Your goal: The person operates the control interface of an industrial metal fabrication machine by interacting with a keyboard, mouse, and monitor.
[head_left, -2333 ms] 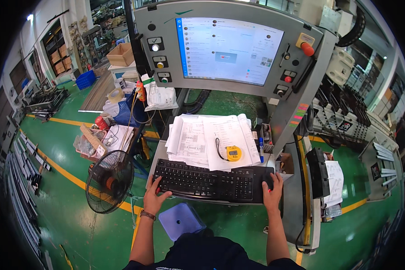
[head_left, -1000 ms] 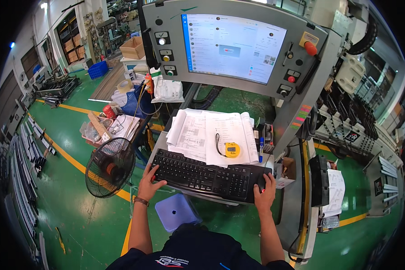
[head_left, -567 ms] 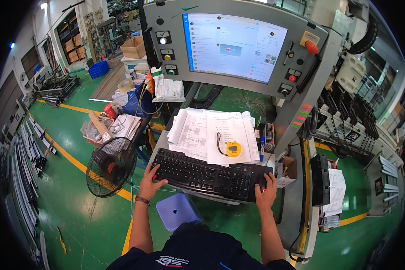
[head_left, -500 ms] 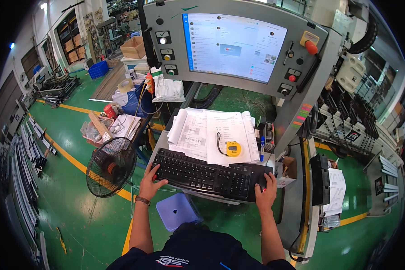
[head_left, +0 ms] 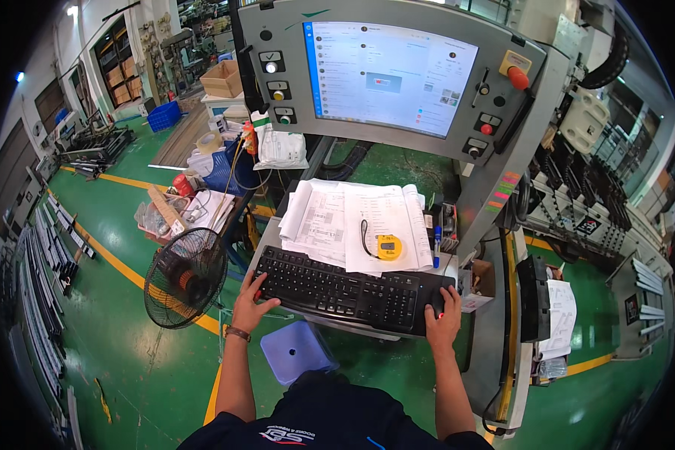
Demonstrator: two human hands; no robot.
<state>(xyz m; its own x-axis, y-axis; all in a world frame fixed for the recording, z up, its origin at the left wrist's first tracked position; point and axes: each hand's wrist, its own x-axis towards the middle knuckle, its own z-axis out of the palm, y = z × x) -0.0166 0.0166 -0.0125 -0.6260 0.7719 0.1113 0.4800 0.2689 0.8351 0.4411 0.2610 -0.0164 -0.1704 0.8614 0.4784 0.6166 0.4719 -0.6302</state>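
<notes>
A: From the head view, our left hand rests open on the keyboard at the desk's front edge.

B: Our right hand lies flat, ungripping, at its right end. It looks stiff and light; we'd lift it by both ends.

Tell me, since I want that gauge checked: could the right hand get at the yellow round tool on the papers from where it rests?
Probably yes. The right hand rests on the keyboard, and the yellow round tool lies just beyond it on the papers, with nothing standing between.
</notes>
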